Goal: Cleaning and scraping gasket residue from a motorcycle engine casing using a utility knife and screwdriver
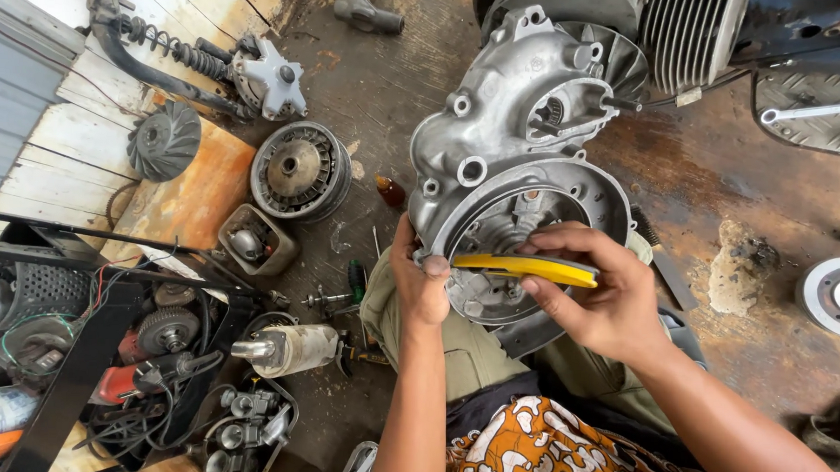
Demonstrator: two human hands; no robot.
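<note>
Yellow-handled tool (525, 268) lies across the round opening of the grey engine crankcase (492, 159), roughly horizontal, tip twd the left rim. Right hand (597, 295) has fingers closed around the yellow handle, thumb under, index on top. Left hand (420, 281) is curled on the crankcase's lower-left rim, thumb pressed at the edge right by the tool's tip; whether it pinches the tip itself can't be told. Crankcase sits in front of the person's knees, btwn the hands & a finned cylinder (690, 26) at top.

Below: olive trousers (461, 355) and an orange patterned cloth (530, 442) at the lap.

Left of the crankcase on the stained concrete floor (716, 188): round clutch/pulley assy (299, 170), small square metal tin (255, 240) w/ parts, a finned fan disc (163, 140) on pale boards, a shock absorber w/ coil spring (167, 49). Lower left: starter-type motor (289, 348), carburettors (245, 433), tangled wiring. Far right edge: a pale round drum (839, 296).
</note>
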